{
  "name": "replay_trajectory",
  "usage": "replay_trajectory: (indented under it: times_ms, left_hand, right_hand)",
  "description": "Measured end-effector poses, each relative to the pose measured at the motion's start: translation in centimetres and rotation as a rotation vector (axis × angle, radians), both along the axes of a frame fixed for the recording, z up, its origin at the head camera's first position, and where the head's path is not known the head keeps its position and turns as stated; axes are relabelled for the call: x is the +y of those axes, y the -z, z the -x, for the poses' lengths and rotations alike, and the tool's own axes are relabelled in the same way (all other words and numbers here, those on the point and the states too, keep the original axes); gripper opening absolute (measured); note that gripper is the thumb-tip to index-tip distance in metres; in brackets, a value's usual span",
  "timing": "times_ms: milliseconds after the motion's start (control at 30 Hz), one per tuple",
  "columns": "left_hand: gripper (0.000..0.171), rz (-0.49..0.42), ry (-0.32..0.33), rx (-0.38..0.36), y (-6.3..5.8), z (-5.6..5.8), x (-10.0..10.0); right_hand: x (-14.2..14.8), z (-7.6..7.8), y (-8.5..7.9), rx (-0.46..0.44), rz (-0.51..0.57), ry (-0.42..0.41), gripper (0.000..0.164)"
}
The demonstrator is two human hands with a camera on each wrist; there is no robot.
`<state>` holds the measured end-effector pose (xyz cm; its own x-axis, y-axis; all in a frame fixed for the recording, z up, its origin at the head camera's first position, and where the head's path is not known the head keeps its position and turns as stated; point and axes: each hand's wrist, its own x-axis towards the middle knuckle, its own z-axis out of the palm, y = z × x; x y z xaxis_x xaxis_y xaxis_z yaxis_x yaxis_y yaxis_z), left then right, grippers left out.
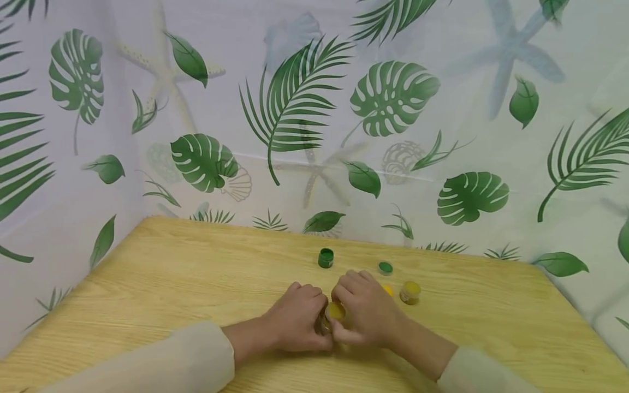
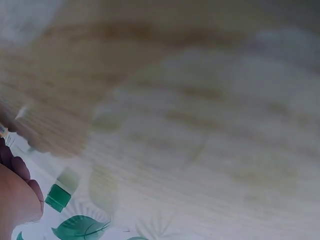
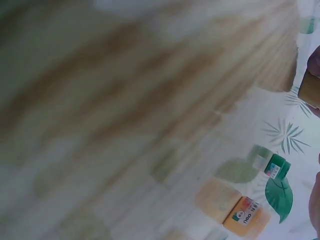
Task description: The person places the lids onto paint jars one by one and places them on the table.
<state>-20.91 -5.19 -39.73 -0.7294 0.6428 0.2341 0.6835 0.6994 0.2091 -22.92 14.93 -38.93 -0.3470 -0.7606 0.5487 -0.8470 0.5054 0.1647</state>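
Note:
In the head view both hands meet around a small paint jar [image 1: 336, 311] with a mustard-yellow top. My left hand [image 1: 297, 319] has its fingers and thumb curled round the jar's left side. From the right, my right hand [image 1: 371, 311] grips the same jar near its top with thumb and fingers, hiding much of the body. In the right wrist view, a brownish part of the jar [image 3: 310, 89] shows between fingers at the right edge. Only part of the left hand [image 2: 19, 195] enters the left wrist view.
Beyond the hands stands a green paint jar [image 1: 325, 258], with a green lid [image 1: 385, 267] to its right. A yellow-topped jar [image 1: 410, 293] stands right of the right hand, beside a partly hidden yellow disc [image 1: 388, 289]. A leaf-patterned sheet [image 1: 314, 109] hangs behind the wooden table [image 1: 196, 262].

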Motion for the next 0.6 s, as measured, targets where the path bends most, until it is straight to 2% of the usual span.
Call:
replay_trajectory:
  times_ms: [167,333,600]
  left_hand:
    - [0.026,0.023,-0.012,-0.008,0.14,0.11,0.28]
    - [0.030,0.044,0.003,0.014,0.22,0.31,0.55]
    - [0.030,0.044,-0.002,0.055,0.19,0.35,0.10]
  right_hand:
    - [0.09,-0.01,-0.10,0.054,-0.095,-0.043,0.024]
    - [0.31,0.00,0.11,0.063,-0.129,-0.064,0.025]
    - [-0.10,-0.11,0.40,0.009,-0.123,-0.005,0.025]
